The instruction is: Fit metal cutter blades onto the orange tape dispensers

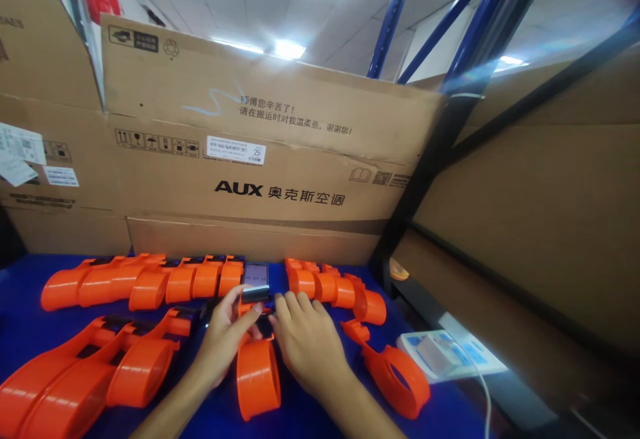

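Holding orange ring between grips.

printed cardboard on my feed beyond the right grip, a dark post and white cable to its right, ceiling light above

The blue bench carries orange rings in two back rows, a small screen between them; three front rings lie left, a single ring right.
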A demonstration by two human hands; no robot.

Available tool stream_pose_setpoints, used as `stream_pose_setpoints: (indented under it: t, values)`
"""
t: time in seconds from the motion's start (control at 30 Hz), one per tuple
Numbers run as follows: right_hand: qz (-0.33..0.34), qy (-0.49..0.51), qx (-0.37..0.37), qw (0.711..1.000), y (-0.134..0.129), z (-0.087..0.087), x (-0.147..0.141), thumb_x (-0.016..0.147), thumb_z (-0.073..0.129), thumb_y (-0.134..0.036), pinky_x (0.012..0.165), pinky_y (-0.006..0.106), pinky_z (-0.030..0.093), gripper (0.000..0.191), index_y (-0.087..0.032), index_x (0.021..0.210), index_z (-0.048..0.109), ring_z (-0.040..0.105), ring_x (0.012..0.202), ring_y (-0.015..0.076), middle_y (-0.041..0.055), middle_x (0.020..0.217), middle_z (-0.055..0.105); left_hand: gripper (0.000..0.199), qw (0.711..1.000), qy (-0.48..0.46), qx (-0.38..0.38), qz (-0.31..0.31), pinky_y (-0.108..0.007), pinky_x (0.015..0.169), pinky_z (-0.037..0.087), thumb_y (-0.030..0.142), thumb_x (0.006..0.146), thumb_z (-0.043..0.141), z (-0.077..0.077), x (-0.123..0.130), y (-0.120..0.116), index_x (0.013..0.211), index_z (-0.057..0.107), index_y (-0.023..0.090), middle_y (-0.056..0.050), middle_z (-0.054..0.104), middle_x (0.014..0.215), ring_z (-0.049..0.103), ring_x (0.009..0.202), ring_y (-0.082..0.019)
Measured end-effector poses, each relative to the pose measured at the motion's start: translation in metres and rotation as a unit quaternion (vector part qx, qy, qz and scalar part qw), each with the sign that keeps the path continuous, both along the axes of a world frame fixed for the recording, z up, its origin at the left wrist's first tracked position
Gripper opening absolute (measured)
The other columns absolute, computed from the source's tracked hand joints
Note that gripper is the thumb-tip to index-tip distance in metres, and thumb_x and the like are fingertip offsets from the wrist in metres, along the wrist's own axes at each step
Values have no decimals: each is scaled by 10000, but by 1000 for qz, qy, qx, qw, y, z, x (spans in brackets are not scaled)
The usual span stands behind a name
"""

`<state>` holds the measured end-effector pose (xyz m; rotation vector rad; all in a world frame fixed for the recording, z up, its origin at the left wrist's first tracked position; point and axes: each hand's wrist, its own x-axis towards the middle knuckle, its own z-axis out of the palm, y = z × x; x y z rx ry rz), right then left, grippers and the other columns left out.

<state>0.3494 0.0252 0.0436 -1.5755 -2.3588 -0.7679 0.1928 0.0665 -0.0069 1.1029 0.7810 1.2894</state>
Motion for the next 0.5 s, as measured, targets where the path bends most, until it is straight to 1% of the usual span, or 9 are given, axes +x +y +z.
stream_pose_setpoints:
  t: [0.07,0.17,0.23,0.33,0.4,0.5]
  values:
    - [-12,-5,-3,1000,0,0,0,1006,503,-281,711,414,426,156,-192,1115,570,557,869,283,87,959,634,418,1000,8,3,3,-248,584,540,413,816,757,1,0,0,1161,610,228,-4,683,924,619,553,-105]
    - [-33,-8,-10,999,0,-2,-1,973,517,-187,692,416,434,115,-190,1067,583,561,842,285,82,915,634,414,1000,14,5,5,-250,596,537,412,821,753,2,-1,-1,1163,607,230,12,671,889,612,551,-106]
    - [-26,-9,-8,1000,-1,-3,-2,953,524,-146,694,411,442,160,-178,1099,583,564,851,283,86,920,639,423,1000,5,-1,1,-247,607,535,406,816,759,2,-2,-1,1171,609,233,20,669,873,606,556,-104]
    - [-9,-2,7,1000,-2,-4,-1,948,529,-132,708,400,449,238,-157,1181,569,568,868,275,100,945,648,466,1000,-12,-21,-19,-240,588,523,402,789,782,3,-3,1,1189,616,232,16,678,859,589,543,-100]
    - [-6,5,19,1000,-2,-6,1,942,536,-133,704,398,448,259,-155,1198,570,570,865,274,108,951,652,481,999,-15,-31,-27,-237,571,513,412,777,788,3,-4,1,1190,622,227,4,687,866,581,535,-98]
    - [-5,10,31,999,-3,-8,3,938,549,-156,670,394,435,261,-168,1196,578,565,835,274,112,936,657,469,999,-6,-18,-31,-236,585,510,426,795,774,4,-3,0,1189,623,221,12,670,813,584,557,-106]
